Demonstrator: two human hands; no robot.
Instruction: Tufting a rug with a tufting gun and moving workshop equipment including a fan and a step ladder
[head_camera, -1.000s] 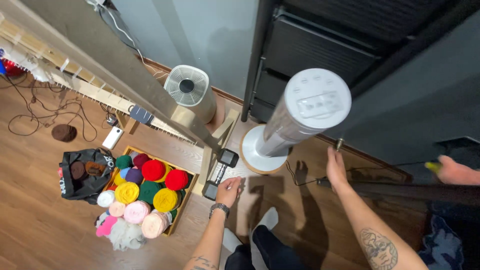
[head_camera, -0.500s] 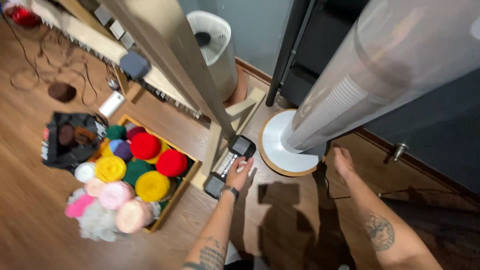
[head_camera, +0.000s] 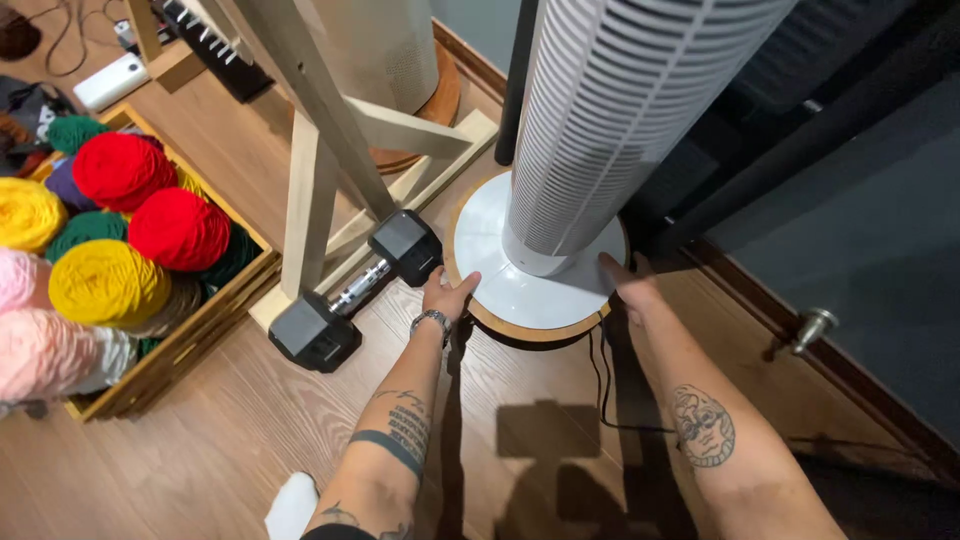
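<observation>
With my left hand (head_camera: 447, 294) and right hand (head_camera: 628, 283) spread open on the fan base (head_camera: 530, 295) at centre frame, the tall tower fan (head_camera: 620, 110) could tip toward the dumbbell (head_camera: 358, 288).

Not seeing any labels, signs or screens here, just a wooden crate (head_camera: 200, 335) sitting on the floor (head_camera: 240, 450), holding yarn.

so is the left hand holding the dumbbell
No, the left hand rests on the rim of the fan base, beside the dumbbell on the floor.
</observation>
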